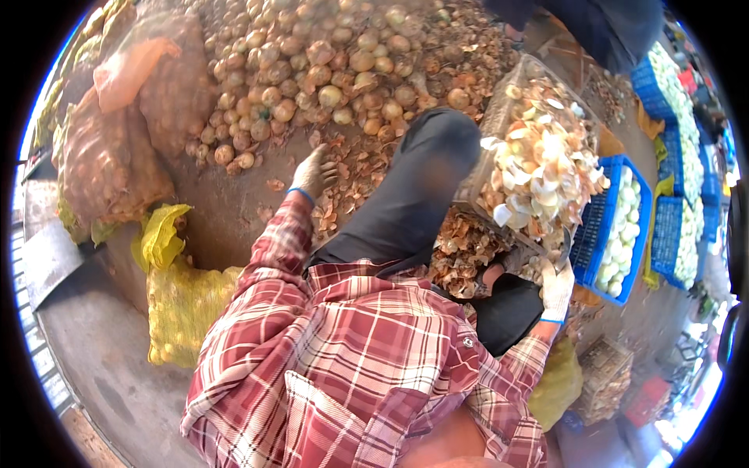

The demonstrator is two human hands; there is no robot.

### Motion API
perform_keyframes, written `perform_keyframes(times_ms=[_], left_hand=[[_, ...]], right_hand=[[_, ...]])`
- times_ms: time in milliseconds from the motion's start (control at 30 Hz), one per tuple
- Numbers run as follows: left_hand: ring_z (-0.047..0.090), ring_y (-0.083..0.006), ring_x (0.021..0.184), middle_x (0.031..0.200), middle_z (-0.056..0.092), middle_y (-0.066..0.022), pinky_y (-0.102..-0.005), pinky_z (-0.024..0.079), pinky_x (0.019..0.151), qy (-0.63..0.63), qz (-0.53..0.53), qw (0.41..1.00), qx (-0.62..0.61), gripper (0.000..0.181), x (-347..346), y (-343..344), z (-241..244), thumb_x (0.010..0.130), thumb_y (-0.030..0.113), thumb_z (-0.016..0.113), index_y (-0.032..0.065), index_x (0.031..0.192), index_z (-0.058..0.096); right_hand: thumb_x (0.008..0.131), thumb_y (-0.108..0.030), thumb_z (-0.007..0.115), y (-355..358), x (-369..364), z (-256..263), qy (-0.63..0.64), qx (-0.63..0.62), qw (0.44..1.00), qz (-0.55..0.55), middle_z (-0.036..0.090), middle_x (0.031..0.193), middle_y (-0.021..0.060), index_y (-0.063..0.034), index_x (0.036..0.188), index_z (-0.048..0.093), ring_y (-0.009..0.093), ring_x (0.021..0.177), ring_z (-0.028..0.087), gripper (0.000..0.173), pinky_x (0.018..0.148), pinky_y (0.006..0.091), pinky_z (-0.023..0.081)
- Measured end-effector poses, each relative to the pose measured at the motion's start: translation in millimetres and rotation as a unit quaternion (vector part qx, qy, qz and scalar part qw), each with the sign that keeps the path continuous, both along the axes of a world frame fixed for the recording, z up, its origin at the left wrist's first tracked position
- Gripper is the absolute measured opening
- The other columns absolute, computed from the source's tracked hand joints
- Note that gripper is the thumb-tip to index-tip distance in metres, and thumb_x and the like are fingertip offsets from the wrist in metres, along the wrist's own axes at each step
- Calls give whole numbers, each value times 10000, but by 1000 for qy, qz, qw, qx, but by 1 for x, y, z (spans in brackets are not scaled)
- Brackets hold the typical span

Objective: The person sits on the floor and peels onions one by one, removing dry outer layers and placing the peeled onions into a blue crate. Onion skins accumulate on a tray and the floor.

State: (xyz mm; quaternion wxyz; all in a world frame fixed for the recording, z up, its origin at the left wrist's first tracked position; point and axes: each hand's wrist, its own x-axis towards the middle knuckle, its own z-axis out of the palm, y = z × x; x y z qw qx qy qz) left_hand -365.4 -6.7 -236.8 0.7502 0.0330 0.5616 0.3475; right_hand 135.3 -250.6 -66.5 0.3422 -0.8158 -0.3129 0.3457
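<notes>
My left hand (315, 173), in a pale knit glove with a blue cuff, reaches out over the floor with its fingers apart and nothing in them. It is nearest to the front edge of a large heap of unpeeled onions (281, 64) and to loose dry skins (345, 175). On the other side, my right hand (557, 289), gloved the same way, grips a knife (566, 244) with its blade pointing away from me. The handle is hidden in the fist. Beyond the blade stands a plastic crate (494, 105) piled high with onion skins (538, 158).
A blue crate (646, 205) of peeled onions (623, 234) stands right of the skins. More filled blue crates (667, 234) line the far right. Orange mesh sacks (111, 169) and a yellow mesh sack (181, 310) sit at left. Another person's dark-clothed legs (608, 29) show at top right.
</notes>
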Motion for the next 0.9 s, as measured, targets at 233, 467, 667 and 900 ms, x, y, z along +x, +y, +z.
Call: perform_keyframes(times_ms=[233, 467, 667, 900], left_hand=[[518, -152, 572, 685, 549, -38, -295, 418, 510, 92, -129, 986, 61, 329, 35, 46, -90, 842, 336, 634, 44, 990, 607], [597, -377, 1007, 1083, 624, -220, -417, 478, 849, 506, -335, 788, 104, 524, 88, 117, -91, 780, 337, 568, 80, 1235, 539], [592, -365, 1048, 1120, 606, -246, -413, 475, 877, 508, -379, 773, 32, 686, 124, 146, -112, 710, 394, 637, 33, 1274, 488], [528, -120, 552, 765, 596, -32, -258, 419, 481, 17, 28, 999, 40, 442, 113, 123, -85, 860, 457, 550, 88, 1100, 589]], right_hand=[[817, -112, 609, 19, -16, 4, -57, -88, 994, -4, 534, 626, 4, -54, 949, 582, 71, 451, 462, 146, 404, 205, 349], [823, -99, 581, 41, -30, 14, -20, -85, 980, -179, 553, 641, 48, -23, 996, 578, 87, 429, 465, 189, 330, 194, 326], [818, -83, 582, 48, -34, 14, -12, -88, 976, -199, 604, 696, 95, -4, 1027, 567, 88, 433, 477, 224, 333, 192, 336], [801, -128, 633, 76, -76, 24, -20, -73, 983, -166, 614, 701, 84, 27, 1076, 564, 87, 436, 487, 324, 361, 199, 360]])
